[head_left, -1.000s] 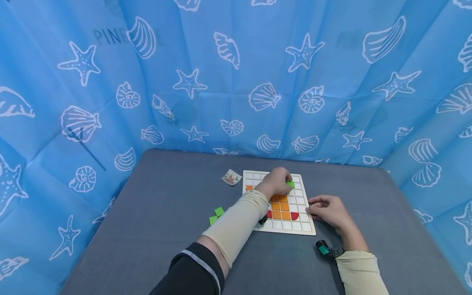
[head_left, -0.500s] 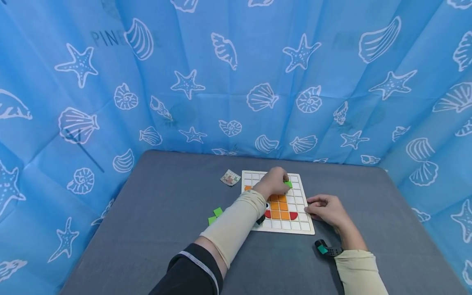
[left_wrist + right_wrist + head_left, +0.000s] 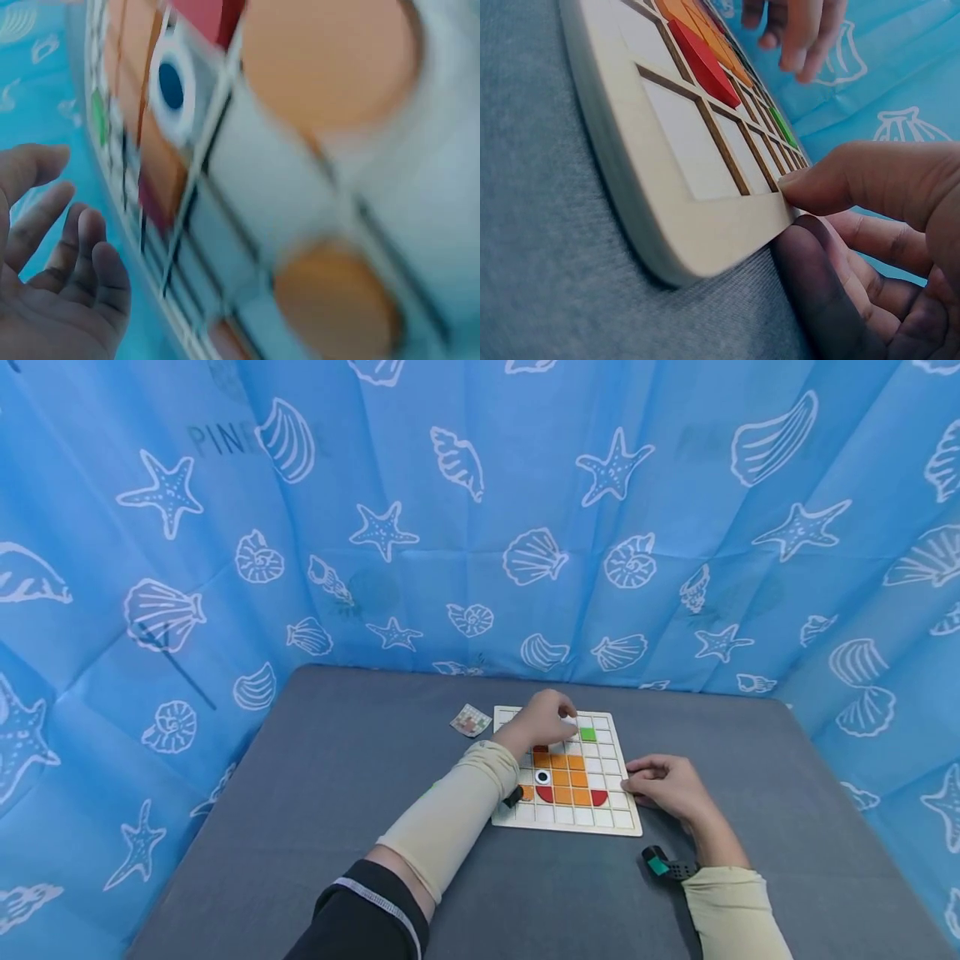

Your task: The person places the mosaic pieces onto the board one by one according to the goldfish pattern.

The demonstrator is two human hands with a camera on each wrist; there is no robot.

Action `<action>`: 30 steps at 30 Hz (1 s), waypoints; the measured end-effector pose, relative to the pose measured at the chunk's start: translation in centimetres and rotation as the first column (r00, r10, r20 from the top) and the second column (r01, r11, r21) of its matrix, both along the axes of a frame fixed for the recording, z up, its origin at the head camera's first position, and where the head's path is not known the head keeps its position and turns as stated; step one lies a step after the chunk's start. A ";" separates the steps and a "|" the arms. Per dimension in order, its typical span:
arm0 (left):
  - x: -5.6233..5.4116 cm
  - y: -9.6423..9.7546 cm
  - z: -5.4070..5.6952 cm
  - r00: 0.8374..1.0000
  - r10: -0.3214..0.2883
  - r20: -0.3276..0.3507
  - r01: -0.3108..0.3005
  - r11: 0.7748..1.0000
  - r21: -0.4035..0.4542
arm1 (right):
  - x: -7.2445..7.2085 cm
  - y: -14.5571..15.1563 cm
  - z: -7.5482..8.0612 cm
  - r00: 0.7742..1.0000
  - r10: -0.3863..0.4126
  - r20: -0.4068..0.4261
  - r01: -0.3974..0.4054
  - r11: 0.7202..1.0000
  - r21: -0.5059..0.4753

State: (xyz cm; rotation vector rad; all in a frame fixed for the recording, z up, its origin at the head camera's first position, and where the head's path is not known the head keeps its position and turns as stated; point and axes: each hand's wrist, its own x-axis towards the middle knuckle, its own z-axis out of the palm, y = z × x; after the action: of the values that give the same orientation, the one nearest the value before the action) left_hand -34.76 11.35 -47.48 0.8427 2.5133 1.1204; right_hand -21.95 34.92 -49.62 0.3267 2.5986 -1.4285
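Observation:
A pale wooden grid board [image 3: 626,823] lies on the table. Orange tiles [image 3: 559,778], red rounded pieces [image 3: 598,797] and an eye piece [image 3: 542,777] fill some cells. One green tile [image 3: 588,734] sits in a cell near the board's far side. Just left of it, my left hand [image 3: 542,724] hovers above the board; the left wrist view shows loosely bent fingers [image 3: 52,247] with nothing between them. At the board's right edge, my right hand [image 3: 666,787] pinches the rim, thumb [image 3: 817,184] on top. My left forearm covers part of the board.
A small patterned card [image 3: 471,721] lies left of the board on the grey table [image 3: 360,735]. A sliver of green tile [image 3: 433,787] shows behind my left sleeve. A blue curtain [image 3: 465,568] with shells hangs behind the table.
My left hand has let go of the green tile, which stays in its cell, and has moved left and away from it. My right hand keeps its place at the board's edge.

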 end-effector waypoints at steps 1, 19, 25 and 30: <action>-0.1 -0.7 0.3 1.000 -0.001 -0.004 0.001 1.000 0.014 | 0.0 0.0 0.0 1.000 0.002 0.000 -0.002 1.000 0.000; 1.8 -16.2 1.4 0.990 0.116 -0.077 -0.114 0.993 0.039 | 0.1 0.3 0.1 1.000 0.025 0.005 -0.025 1.000 -0.015; 4.0 -19.0 1.0 0.994 0.082 -0.076 -0.082 0.997 0.006 | 0.2 0.2 0.1 1.000 0.027 0.004 -0.027 1.000 -0.012; 5.8 -20.2 0.7 0.995 0.049 -0.090 -0.053 0.998 -0.039 | 0.1 0.1 0.0 1.000 0.016 0.008 -0.016 1.000 -0.010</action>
State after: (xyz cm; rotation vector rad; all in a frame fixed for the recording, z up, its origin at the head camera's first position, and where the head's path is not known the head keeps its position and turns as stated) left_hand -28.98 -8.83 -46.82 0.8398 2.6346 1.0651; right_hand -21.88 35.04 -49.66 0.3086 2.5806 -1.4320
